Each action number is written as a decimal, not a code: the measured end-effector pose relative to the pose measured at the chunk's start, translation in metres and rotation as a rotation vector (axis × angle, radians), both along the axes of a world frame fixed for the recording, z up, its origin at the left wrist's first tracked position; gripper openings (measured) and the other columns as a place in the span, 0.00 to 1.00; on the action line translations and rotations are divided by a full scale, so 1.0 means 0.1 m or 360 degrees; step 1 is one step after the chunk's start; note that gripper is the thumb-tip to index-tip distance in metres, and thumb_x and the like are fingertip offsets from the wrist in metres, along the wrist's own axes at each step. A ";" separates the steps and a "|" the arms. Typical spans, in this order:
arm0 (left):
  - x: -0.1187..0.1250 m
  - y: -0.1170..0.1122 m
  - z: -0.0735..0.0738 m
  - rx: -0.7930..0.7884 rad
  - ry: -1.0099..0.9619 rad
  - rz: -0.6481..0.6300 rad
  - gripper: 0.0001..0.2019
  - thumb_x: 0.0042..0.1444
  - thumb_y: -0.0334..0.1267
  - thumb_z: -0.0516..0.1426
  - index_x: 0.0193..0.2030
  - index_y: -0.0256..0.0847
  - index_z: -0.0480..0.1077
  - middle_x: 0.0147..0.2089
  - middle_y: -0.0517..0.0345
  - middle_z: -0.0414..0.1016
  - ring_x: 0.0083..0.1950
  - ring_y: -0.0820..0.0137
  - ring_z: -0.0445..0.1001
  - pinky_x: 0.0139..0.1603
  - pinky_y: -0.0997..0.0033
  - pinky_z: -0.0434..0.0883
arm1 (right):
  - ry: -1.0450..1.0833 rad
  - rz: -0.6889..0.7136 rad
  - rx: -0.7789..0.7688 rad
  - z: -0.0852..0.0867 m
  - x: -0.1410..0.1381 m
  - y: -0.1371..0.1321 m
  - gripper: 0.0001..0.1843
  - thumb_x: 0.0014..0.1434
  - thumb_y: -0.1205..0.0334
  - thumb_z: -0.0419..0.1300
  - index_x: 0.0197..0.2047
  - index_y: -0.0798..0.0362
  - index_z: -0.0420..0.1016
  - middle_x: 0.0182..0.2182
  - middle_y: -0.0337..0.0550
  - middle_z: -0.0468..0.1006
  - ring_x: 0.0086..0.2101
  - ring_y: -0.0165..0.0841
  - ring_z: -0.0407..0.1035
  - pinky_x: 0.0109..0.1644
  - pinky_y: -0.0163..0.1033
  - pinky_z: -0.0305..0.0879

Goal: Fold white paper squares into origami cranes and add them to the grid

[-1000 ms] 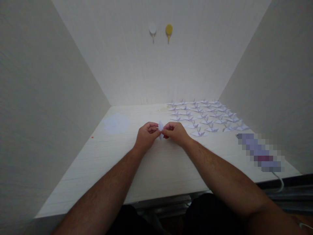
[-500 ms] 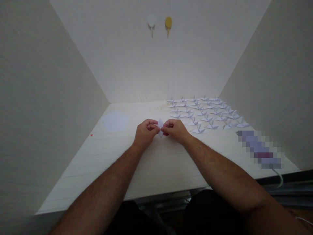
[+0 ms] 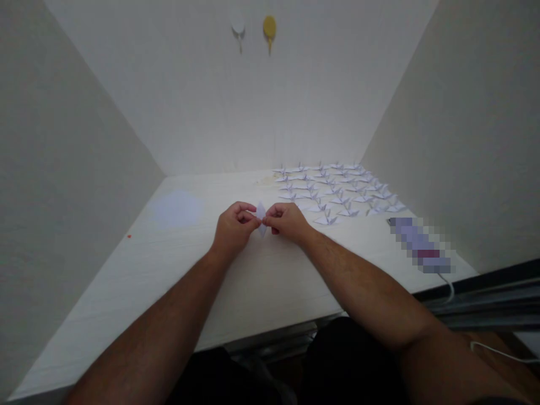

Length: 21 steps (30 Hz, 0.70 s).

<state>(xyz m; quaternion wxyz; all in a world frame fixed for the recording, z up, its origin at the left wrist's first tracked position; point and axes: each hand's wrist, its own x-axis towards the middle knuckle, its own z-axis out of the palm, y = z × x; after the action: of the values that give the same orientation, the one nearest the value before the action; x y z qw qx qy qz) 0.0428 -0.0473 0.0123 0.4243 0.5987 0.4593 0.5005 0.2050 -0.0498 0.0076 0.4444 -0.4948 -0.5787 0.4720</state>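
Note:
My left hand (image 3: 233,227) and my right hand (image 3: 287,221) meet above the middle of the white table (image 3: 169,270). Both pinch a small, pale lilac folded paper piece (image 3: 261,216) between thumb and fingers. The piece stands upright between the fingertips, and its lower tip is partly hidden by them. Behind and to the right of my right hand lie rows of several finished paper cranes (image 3: 337,188) of the same pale colour.
A faint pale sheet (image 3: 176,208) lies on the table to the left. A tiny red speck (image 3: 129,237) sits near the left wall. A blurred-out object (image 3: 422,246) with a white cable (image 3: 447,289) lies at the right edge. Two hooks (image 3: 253,28) hang on the back wall.
The view has swung, so everything sits further left and slightly higher in the frame. Both hands keep their pinch on the folded paper, with only small finger shifts.

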 end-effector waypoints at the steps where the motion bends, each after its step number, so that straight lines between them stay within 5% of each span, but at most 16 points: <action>1: 0.01 0.00 0.01 0.0005 0.0006 0.0009 0.13 0.40 0.34 0.66 0.34 0.39 0.71 0.22 0.63 0.75 0.23 0.74 0.70 0.28 0.75 0.64 | -0.0010 -0.0002 0.0003 -0.02 0.00 0.01 0.06 0.48 0.63 0.65 0.26 0.54 0.71 0.14 0.31 0.69 0.15 0.24 0.63 0.19 0.28 0.54; 21: 0.06 -0.02 -0.03 0.0022 -0.0003 0.0119 0.16 0.40 0.32 0.66 0.37 0.40 0.70 0.22 0.65 0.74 0.22 0.75 0.68 0.26 0.76 0.63 | -0.0079 -0.0079 0.0103 -0.06 0.00 0.05 0.07 0.46 0.63 0.66 0.25 0.54 0.72 0.16 0.31 0.68 0.19 0.24 0.60 0.24 0.31 0.54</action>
<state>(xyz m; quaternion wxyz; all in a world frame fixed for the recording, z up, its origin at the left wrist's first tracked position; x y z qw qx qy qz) 0.0491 -0.0491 0.0095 0.4016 0.5836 0.4775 0.5197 0.2054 -0.0453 0.0014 0.4572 -0.5060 -0.5921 0.4294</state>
